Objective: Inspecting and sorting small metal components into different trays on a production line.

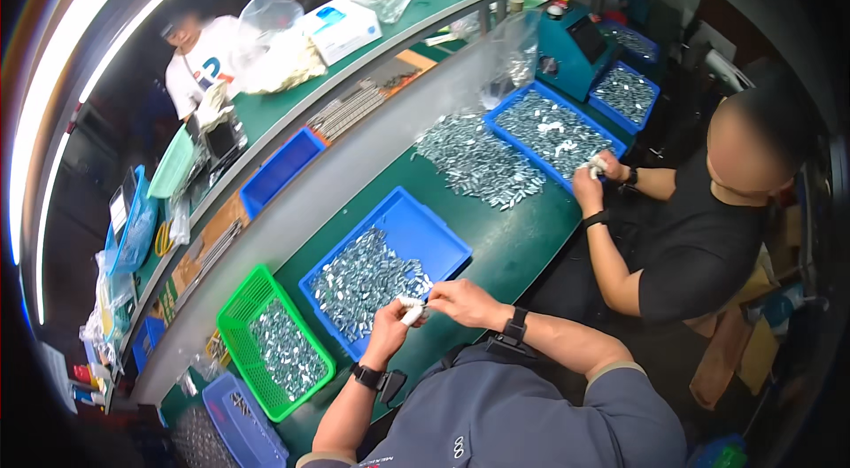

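My left hand (387,332) is closed in a pinch over the near edge of a blue tray (416,224), with white covers on some of its fingertips. My right hand (467,302) meets it from the right, thumb and fingers pinched together. Whatever sits between the fingertips is too small to make out. Many small, shiny, silvery metal cylinders (361,280) lie in the tray below, heaped toward its left and near sides. Left of the tray stands a green perforated basket (232,319) holding more such metal pieces (288,353).
A co-worker (708,229) on the right handles something white over another blue tray (506,121) of metal pieces. Between the trays lies a loose pile (478,158). A blue-violet bin (243,419) sits near left. Behind, a shelf (407,18) carries bags and a box.
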`<state>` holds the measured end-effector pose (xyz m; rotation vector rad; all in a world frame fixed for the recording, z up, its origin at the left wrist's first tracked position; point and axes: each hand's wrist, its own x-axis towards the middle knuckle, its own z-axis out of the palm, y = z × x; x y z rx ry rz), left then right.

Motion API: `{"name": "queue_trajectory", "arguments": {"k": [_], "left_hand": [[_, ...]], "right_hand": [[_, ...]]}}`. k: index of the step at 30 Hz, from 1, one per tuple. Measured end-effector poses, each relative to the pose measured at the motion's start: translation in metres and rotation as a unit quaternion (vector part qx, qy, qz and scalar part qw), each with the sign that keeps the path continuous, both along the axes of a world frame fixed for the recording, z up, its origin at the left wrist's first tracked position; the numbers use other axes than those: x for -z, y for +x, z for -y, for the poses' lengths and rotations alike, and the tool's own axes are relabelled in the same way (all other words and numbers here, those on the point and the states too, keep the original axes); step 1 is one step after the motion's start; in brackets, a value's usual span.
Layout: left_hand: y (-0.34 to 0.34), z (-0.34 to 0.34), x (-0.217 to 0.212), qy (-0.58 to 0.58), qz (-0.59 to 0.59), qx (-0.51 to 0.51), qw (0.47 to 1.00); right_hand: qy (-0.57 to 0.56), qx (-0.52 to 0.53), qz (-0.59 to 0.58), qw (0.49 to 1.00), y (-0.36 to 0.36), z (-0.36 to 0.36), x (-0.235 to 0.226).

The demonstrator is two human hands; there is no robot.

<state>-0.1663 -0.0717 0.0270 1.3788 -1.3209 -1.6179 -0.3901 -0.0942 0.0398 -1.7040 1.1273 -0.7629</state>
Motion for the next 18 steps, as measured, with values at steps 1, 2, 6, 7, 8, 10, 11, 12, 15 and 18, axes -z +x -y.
{"name": "queue_trajectory", "arguments": {"k": [1,2,6,7,8,10,11,12,15,18], "left_hand": [[0.002,-0.001,-0.002,-0.004,-0.007,0.016,1.000],[0.004,-0.002,-0.006,-0.008,0.006,0.014,1.000],[0.013,-0.005,-0.009,-0.032,0.045,0.036,0.998],[0.012,-0.006,-0.008,-0.039,0.041,0.047,0.997],[0.011,-0.007,-0.007,-0.034,0.027,0.041,0.998],[0.011,-0.009,-0.005,-0.023,0.001,0.024,0.999],[0.010,-0.009,-0.003,-0.028,0.000,0.029,0.999],[0.009,-0.010,-0.002,-0.025,0.004,0.029,0.999],[0.008,-0.013,0.000,-0.020,0.012,0.028,0.999],[0.009,-0.015,0.001,0.003,0.025,0.028,0.999]], "right_hand": [[-0.009,-0.014,0.021,1.000,0.000,0.001,0.001],[-0.019,-0.028,0.042,0.999,0.000,0.001,0.002],[-0.039,-0.046,0.036,0.998,0.003,0.004,0.006],[-0.045,-0.055,0.026,0.997,0.001,0.003,0.004],[-0.050,-0.065,0.017,0.996,0.001,0.003,0.003],[-0.061,-0.071,0.006,0.996,-0.002,0.001,0.003],[-0.055,-0.079,-0.020,0.995,-0.004,0.001,0.005],[-0.050,-0.087,-0.046,0.994,-0.006,0.001,0.006],[-0.039,-0.088,-0.066,0.993,-0.005,-0.005,0.007],[-0.026,-0.077,-0.051,0.995,-0.001,-0.009,0.009]]}}
